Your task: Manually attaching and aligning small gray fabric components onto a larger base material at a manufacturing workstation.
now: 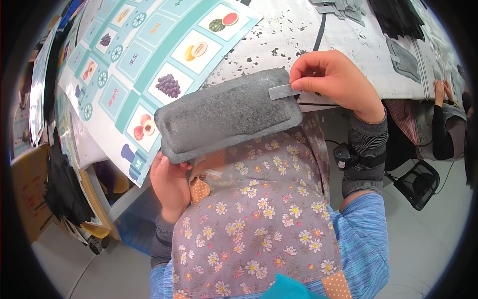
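Observation:
A dark grey, oblong padded felt piece [224, 113] with a raised middle and flat rim is held up in front of my apron, tilted so its right end is higher. My left hand [170, 182] grips its lower left corner, the fingers partly hidden beneath it. A short light grey strip [284, 91] lies across the piece's right end. My right hand [334, 82] pinches the outer end of that strip between thumb and forefinger.
A printed sheet with fruit pictures [142, 55] covers the table's left side. Dark flecks dot the white tabletop [269, 45]. Grey strips [341, 9], black pieces [396, 17] and a similar grey piece [403, 60] lie at the far right. Another person's hands [442, 91] show beyond.

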Available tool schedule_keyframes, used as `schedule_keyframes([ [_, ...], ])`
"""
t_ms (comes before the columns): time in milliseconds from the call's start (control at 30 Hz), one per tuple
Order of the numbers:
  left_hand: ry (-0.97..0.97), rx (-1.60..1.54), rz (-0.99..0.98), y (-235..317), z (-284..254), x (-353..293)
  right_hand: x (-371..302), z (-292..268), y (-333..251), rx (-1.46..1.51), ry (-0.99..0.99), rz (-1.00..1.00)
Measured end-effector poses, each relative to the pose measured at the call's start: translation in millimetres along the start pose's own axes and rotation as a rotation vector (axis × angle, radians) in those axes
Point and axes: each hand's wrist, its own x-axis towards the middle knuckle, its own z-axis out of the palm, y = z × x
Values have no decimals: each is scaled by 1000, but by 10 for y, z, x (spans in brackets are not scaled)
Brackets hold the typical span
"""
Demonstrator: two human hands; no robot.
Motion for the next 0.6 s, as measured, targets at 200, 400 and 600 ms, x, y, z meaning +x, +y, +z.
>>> schedule_keyframes([
  [200, -11, -9, 3, 3, -7, 6, 18, 48, 24, -41, 27, -75],
  [400, -36, -18, 9, -14, -21, 42, -9, 119, -14, -185, 51, -26],
  [600, -10, 24, 15, -10, 0, 48, -74, 220, -64, -381, 205, -132],
])
